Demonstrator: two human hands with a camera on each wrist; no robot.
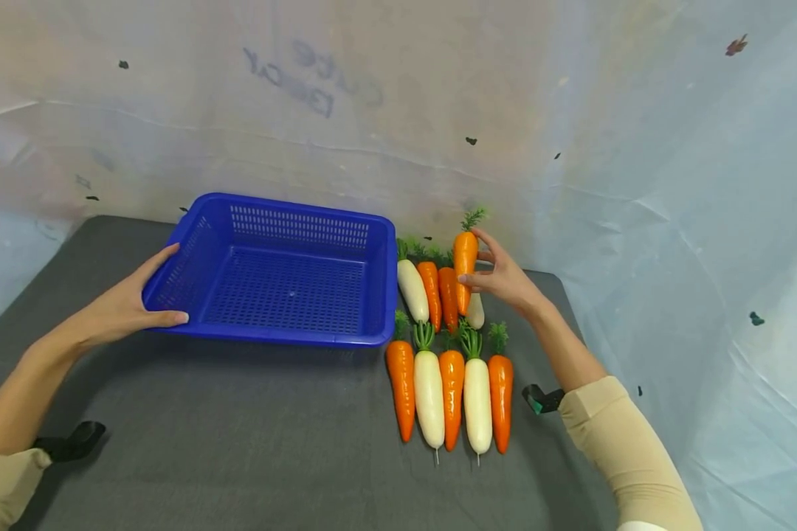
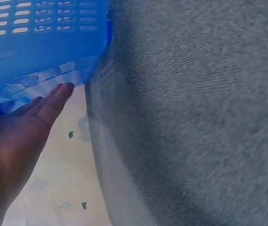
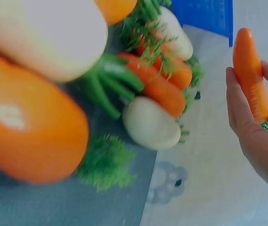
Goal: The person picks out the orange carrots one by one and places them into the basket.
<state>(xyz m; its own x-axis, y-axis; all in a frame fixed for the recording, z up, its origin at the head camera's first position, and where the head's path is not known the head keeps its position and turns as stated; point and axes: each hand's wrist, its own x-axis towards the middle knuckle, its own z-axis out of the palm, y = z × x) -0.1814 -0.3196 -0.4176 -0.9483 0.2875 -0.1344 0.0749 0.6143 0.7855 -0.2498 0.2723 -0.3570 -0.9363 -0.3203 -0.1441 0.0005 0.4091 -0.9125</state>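
A blue perforated plastic basket point(image 1: 285, 341) stands left of the vegetables, with nothing inside. My left hand point(image 1: 136, 299) grips its left end, thumb by the front corner and fingers along the outer side. In the left wrist view, those fingers point(image 2: 53, 103) lie against the basket wall point(image 2: 39, 52). My right hand point(image 1: 501, 273) pinches an orange carrot point(image 1: 465, 254) with a green leafy top, held above the back row of vegetables. The right wrist view shows this carrot point(image 3: 247, 61) between thumb and fingers, off the table.
Behind, carrots point(image 1: 429, 284) and white radishes point(image 1: 412, 287) lie in a row, partly covered by the held carrot. A front row alternates carrots point(image 1: 401, 383) and white radishes point(image 1: 429, 394). A dark grey cloth point(image 1: 239, 442) covers the table; pale sheeting point(image 1: 405, 96) hangs behind it.
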